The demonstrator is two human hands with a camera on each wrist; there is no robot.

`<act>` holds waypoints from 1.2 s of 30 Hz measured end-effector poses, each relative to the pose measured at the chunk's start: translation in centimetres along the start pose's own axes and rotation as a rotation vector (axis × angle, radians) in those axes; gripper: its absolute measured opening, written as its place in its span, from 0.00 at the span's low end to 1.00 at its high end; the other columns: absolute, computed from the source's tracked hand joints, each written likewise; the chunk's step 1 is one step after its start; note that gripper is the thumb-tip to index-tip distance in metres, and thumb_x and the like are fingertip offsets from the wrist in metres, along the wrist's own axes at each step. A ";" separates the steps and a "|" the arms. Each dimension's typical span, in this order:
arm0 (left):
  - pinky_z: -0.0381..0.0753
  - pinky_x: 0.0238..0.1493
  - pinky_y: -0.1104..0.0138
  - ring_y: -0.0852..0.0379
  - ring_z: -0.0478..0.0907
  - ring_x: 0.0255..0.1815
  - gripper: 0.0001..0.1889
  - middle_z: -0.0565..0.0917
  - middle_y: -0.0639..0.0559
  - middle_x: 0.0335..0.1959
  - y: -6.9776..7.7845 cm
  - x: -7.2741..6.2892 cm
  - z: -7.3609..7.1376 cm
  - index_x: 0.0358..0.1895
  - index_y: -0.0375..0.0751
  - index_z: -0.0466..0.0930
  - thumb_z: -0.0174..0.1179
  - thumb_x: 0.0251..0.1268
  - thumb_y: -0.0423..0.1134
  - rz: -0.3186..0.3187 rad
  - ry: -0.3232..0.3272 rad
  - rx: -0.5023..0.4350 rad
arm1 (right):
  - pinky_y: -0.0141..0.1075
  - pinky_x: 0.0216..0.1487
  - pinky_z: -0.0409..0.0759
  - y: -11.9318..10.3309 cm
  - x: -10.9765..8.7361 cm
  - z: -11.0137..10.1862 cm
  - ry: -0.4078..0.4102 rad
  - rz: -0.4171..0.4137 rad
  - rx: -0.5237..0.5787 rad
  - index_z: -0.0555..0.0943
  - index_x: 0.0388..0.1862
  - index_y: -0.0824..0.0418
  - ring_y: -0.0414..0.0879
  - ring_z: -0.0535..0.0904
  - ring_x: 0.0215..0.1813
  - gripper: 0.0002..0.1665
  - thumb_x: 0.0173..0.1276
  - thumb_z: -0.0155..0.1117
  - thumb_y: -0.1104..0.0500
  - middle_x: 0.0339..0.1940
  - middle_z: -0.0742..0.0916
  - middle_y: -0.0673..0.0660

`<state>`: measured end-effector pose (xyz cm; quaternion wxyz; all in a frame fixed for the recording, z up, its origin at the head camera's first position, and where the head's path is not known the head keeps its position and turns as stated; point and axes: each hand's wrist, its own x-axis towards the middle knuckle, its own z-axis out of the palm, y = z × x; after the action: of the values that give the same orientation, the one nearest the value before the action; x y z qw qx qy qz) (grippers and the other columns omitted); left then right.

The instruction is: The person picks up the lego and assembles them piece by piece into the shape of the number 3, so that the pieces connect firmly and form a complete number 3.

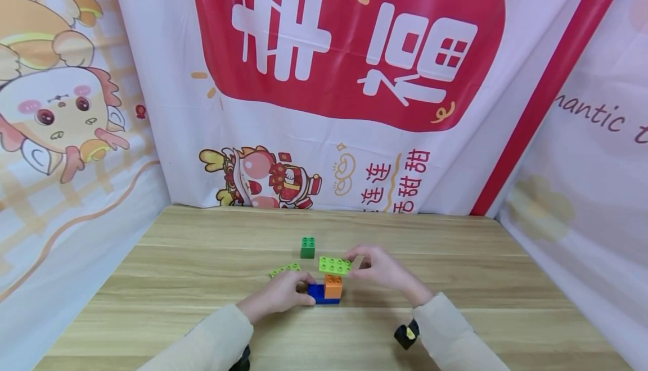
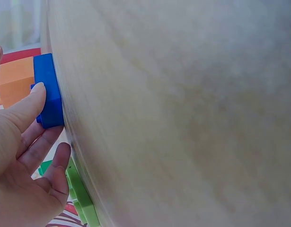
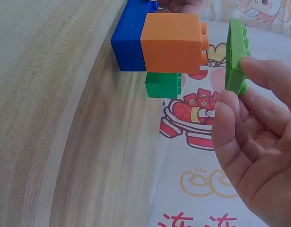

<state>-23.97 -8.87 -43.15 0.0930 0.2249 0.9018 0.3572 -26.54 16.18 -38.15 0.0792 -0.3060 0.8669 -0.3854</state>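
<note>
A blue building block (image 1: 316,293) lies on the table with an orange block (image 1: 333,287) standing on its right end. My left hand (image 1: 280,292) grips the blue block's left end between thumb and fingers, as the left wrist view shows (image 2: 27,151). Above the orange block, my right hand (image 1: 381,270) pinches a thin lime-green plate (image 1: 334,266) by its right end. In the right wrist view a gap separates that plate (image 3: 235,56) from the orange block's studs.
A dark green block (image 1: 307,248) stands farther back on the wooden table (image 1: 202,253). Another lime-green plate (image 1: 285,270) lies just behind my left hand, partly covered by it. Printed cloth (image 1: 152,135) hangs along the back and both sides.
</note>
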 end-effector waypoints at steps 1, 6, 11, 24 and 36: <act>0.73 0.49 0.53 0.49 0.75 0.49 0.17 0.80 0.48 0.46 0.0 0.0 0.0 0.46 0.42 0.79 0.67 0.53 0.42 0.004 0.002 0.004 | 0.36 0.31 0.77 0.0 0.0 0.1 -0.001 0.002 -0.004 0.80 0.49 0.54 0.43 0.77 0.31 0.17 0.60 0.66 0.57 0.44 0.81 0.48; 0.74 0.47 0.56 0.52 0.75 0.46 0.17 0.80 0.50 0.44 -0.1 0.0 0.0 0.46 0.41 0.79 0.67 0.53 0.42 0.026 0.014 0.015 | 0.36 0.32 0.77 -0.1 0.0 0.3 -0.016 0.012 -0.007 0.80 0.49 0.53 0.43 0.76 0.31 0.16 0.61 0.66 0.57 0.43 0.82 0.47; 0.74 0.46 0.57 0.53 0.75 0.45 0.19 0.80 0.52 0.43 -0.2 0.0 0.1 0.47 0.40 0.79 0.67 0.52 0.42 0.015 0.015 0.001 | 0.36 0.30 0.77 -0.2 0.0 0.6 -0.026 0.010 0.003 0.80 0.49 0.53 0.43 0.75 0.29 0.17 0.60 0.66 0.58 0.42 0.81 0.47; 0.74 0.47 0.57 0.53 0.75 0.42 0.17 0.78 0.54 0.38 -0.6 -0.3 0.0 0.45 0.40 0.77 0.68 0.51 0.39 -0.019 0.032 -0.096 | 0.35 0.30 0.77 -0.4 0.1 1.0 -0.033 0.008 -0.010 0.80 0.50 0.55 0.42 0.76 0.29 0.18 0.59 0.67 0.56 0.42 0.81 0.47; 0.75 0.44 0.57 0.53 0.75 0.40 0.16 0.79 0.52 0.38 -0.3 -0.6 -0.3 0.43 0.40 0.78 0.68 0.50 0.37 -0.009 0.041 -0.095 | 0.34 0.31 0.77 -0.5 0.4 1.3 -0.044 -0.022 -0.040 0.80 0.50 0.55 0.41 0.76 0.30 0.18 0.60 0.67 0.56 0.40 0.80 0.46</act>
<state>-23.65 -9.56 -43.16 0.0866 0.2085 0.8866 0.4037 -26.13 14.90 -38.61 0.0880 -0.3255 0.8690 -0.3622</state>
